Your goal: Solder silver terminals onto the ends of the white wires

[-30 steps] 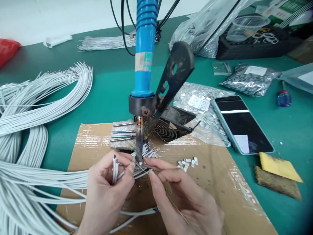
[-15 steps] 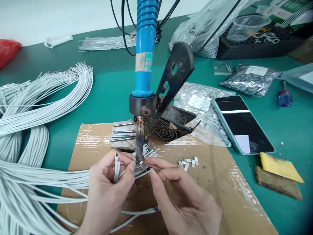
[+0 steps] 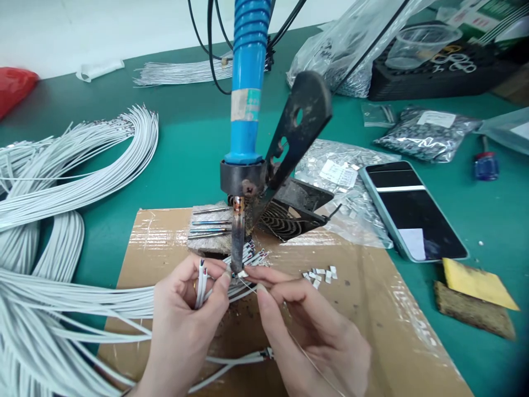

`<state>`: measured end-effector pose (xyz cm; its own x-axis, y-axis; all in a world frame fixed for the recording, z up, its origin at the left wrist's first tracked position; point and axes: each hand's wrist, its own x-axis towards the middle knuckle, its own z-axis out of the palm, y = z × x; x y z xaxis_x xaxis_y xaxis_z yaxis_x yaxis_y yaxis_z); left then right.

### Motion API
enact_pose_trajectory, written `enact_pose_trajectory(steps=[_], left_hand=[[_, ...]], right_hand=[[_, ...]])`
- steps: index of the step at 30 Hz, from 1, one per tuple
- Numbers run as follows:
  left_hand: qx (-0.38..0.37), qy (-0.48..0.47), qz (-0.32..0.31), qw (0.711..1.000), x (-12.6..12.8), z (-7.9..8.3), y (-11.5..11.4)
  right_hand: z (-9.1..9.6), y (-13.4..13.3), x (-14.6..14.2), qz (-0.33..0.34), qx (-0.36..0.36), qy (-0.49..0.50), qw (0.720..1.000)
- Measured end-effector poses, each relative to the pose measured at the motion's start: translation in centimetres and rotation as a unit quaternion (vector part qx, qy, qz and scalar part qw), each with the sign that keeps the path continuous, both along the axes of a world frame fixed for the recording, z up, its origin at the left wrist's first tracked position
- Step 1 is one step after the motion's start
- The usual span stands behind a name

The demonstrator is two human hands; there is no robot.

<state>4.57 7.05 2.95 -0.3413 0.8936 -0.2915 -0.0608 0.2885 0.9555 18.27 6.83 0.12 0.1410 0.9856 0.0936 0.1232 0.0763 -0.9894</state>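
Note:
A blue-handled soldering iron (image 3: 247,127) points straight down in a black stand (image 3: 297,127), its tip between my two hands. My left hand (image 3: 192,309) is closed around white cables (image 3: 201,284), whose stripped ends with dark and red cores stick up. Its thumb and forefinger pinch at the iron's tip; what sits there is mostly hidden. My right hand (image 3: 314,325) is closed on a thin solder wire (image 3: 303,353) that runs from the palm to the tip. Its forefinger reaches close to a small white connector (image 3: 242,273) under the tip.
Small white connectors (image 3: 320,274) lie on the cardboard (image 3: 372,309). Bundles of white cable (image 3: 74,204) cover the left side. A phone (image 3: 413,209), a yellow sponge (image 3: 479,284), a bag of parts (image 3: 343,182) and a small blue bottle (image 3: 486,165) are on the right.
The view has shifted very slightly, moving everything a little to the right. My right fingers have shifted slightly on the solder wire; both hands stay at the iron's tip.

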Motion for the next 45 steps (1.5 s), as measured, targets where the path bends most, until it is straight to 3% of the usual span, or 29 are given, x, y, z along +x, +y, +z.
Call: enact_pose_trajectory(steps=[9,14,18,25,34,45], left_hand=[[-0.059,-0.003,0.064,0.996,1.3,0.8,0.0],[-0.071,-0.022,0.031,0.997,1.1,0.6,-0.3],[-0.071,-0.025,0.009,0.997,1.0,0.5,-0.7],[-0.111,-0.049,-0.036,0.992,0.7,0.8,-0.6],[-0.104,-0.064,-0.017,0.992,0.8,0.5,-0.6],[-0.09,-0.129,0.0,0.988,0.3,-0.3,-1.0]], right_hand=[[0.3,0.2,0.3,-0.02,-0.068,0.003,0.998],[-0.5,1.1,1.1,0.049,-0.025,-0.13,0.99],[-0.7,1.3,1.1,0.101,-0.03,-0.115,0.988],[-0.3,1.2,0.8,0.094,-0.023,-0.106,0.99],[-0.3,1.2,0.9,0.099,-0.006,-0.107,0.989],[-0.8,0.8,1.0,0.113,0.074,-0.124,0.983]])
